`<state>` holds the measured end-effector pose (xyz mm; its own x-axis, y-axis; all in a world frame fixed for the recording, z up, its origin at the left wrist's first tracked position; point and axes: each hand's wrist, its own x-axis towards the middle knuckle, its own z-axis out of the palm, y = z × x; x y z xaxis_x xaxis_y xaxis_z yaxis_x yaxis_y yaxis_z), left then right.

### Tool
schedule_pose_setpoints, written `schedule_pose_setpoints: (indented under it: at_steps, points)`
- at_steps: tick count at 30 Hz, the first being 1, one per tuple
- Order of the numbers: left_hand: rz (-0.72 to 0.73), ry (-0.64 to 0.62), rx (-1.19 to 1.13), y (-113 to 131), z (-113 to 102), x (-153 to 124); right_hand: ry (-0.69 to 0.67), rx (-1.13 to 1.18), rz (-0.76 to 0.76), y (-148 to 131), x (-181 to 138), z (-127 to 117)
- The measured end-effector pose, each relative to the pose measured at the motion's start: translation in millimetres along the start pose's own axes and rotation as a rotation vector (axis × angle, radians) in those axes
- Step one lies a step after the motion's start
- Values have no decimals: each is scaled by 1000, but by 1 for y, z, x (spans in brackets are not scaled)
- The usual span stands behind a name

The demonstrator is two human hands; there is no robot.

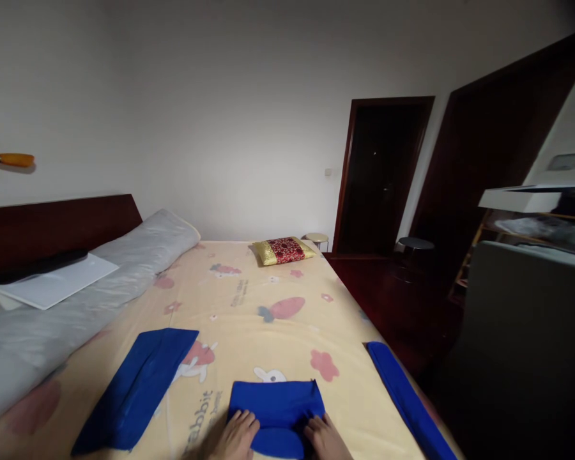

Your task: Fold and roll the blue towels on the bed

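A folded blue cloth (pixel 276 404) lies on the yellow patterned bed sheet (pixel 249 300) at the bottom centre. My left hand (pixel 237 436) rests on its left edge with the fingers laid flat on the fabric. My right hand (pixel 326 437) presses on its right edge, fingers partly curled onto the cloth. A larger folded blue cloth (pixel 137 386) lies to the left. A long narrow blue strip (pixel 407 399) runs along the bed's right edge.
A grey bolster (pixel 91 287) lies along the left with a white board (pixel 52 284) on it. A red and gold cushion (pixel 282 250) sits at the far end. Dark doors (pixel 383 172) and a stool (pixel 414 244) stand to the right.
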<state>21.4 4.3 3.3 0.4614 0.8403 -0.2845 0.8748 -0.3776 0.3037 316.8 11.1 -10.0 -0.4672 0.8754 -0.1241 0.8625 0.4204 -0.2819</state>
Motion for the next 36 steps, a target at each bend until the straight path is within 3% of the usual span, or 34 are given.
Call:
schedule_pose_setpoints:
  at_steps: [5,12,14,17,22,25,28,30,32,36]
  points:
    - [-3,-53,29,9,-1,-3,-48,-33,-32,-5,0,0]
    - [172,-89,-20,45,-18,-6,103,-94,-403,-9,3,20]
    - [206,-133,-47,49,-19,-5,95,-116,-383,-3,3,26]
    - [191,-183,-56,42,-28,-7,45,-146,-221,12,2,31]
    - [2,-181,93,22,-47,-15,75,-219,51,26,3,36]
    - [-50,-106,168,20,-36,-9,151,-182,-115,16,7,35]
    - [141,-63,114,28,-13,3,155,-132,-381,0,9,32]
    - [283,-62,46,34,0,8,143,-117,-458,-7,8,30]
    - [299,-87,-1,39,2,9,115,-90,-431,-6,5,26]
    - [134,-191,-6,31,-17,-2,-47,-43,-135,7,-2,14]
